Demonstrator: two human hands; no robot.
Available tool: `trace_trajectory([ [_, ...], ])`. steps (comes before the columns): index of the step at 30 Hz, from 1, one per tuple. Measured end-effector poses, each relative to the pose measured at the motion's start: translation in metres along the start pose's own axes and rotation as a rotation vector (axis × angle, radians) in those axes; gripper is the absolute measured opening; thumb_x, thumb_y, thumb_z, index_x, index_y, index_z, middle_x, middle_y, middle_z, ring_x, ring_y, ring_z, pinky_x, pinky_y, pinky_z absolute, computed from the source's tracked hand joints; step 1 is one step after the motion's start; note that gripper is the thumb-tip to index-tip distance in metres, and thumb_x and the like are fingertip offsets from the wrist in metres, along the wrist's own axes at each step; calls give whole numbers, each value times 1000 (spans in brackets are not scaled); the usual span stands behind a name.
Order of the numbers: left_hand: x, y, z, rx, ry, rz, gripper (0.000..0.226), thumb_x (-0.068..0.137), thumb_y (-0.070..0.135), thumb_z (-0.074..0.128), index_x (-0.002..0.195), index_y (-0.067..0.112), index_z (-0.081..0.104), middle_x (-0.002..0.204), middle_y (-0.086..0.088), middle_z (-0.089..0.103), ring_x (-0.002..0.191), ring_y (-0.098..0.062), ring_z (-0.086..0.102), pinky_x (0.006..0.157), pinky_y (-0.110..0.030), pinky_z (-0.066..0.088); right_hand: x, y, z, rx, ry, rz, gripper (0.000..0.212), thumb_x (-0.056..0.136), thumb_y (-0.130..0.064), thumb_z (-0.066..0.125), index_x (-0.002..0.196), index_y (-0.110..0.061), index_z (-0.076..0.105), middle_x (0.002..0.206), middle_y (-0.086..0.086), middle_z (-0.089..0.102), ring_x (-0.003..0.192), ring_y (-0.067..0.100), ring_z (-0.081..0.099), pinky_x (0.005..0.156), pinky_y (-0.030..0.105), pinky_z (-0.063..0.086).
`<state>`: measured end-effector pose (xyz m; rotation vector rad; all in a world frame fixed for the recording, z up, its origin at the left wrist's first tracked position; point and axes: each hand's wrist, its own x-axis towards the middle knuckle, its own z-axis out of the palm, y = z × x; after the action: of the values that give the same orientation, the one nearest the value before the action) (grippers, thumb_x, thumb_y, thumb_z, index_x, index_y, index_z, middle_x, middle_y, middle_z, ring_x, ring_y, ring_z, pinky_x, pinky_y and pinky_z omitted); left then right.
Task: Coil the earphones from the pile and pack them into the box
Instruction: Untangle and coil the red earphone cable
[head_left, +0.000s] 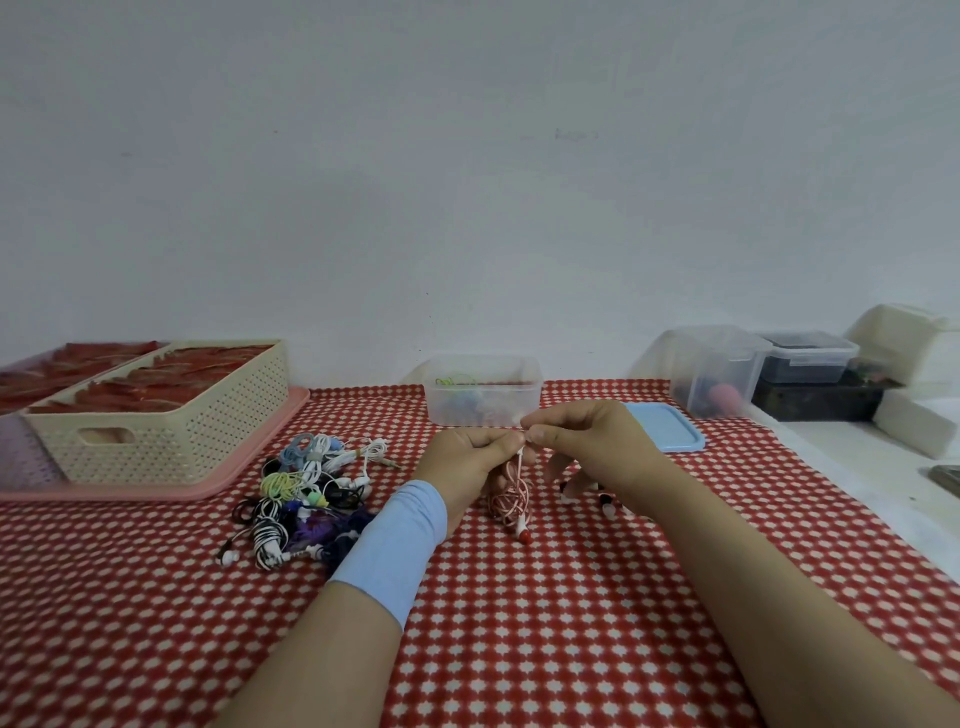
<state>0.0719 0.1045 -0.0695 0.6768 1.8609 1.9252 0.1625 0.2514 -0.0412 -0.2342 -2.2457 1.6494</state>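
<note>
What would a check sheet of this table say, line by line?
Surface: red-and-white cloth over the table.
Job's things: pile of earphones left of the hands; pink earphones in hand; clear box behind, open, coloured cords inside; blue lid beside it.
Clutter: cream basket on a pink tray; tubs and white blocks at right.
Hands: left hand holds the pink earphones; right hand pinches their cord at the top.
Cables: one loose earphone under the right hand.
Surroundings: plain wall.
</note>
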Motion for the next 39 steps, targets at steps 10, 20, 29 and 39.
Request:
trace_trajectory([
  [10, -2, 6, -3, -115, -77, -123, 18, 95, 16, 63, 102, 3, 74, 80, -3, 74, 59, -7, 56, 51, -16, 46, -2, -3, -7, 10, -145, -26, 15, 95, -10, 66, 99, -12, 80, 89, 13, 77, 62, 21, 63, 53, 31, 55],
  [20, -7, 5, -9, 85, -207, -48, 13, 94, 10, 63, 89, 8, 76, 71, 3, 73, 57, -3, 59, 56, -16, 47, 3, 5, -8, 137, -241, 329, 11, 91, -17, 69, 95, -13, 79, 84, 7, 71, 55, 14, 57, 44, 24, 48],
  [29, -5, 6, -7, 85, -246, -25, 13, 91, 9, 65, 84, 10, 76, 73, -2, 71, 59, -6, 57, 56, -17, 46, 0, 4, -16, 199, -373, 310, 12, 83, -20, 68, 83, -19, 80, 82, 5, 70, 58, 14, 61, 42, 24, 50],
  [39, 0, 2, -6, 4, -74, -2, 15, 92, 13, 66, 104, 14, 76, 89, -6, 76, 73, -14, 60, 63, -22, 50, -1, -1, -4, 183, -132, 87, 10, 93, -10, 69, 98, -5, 75, 84, 13, 74, 60, 18, 64, 48, 30, 55],
])
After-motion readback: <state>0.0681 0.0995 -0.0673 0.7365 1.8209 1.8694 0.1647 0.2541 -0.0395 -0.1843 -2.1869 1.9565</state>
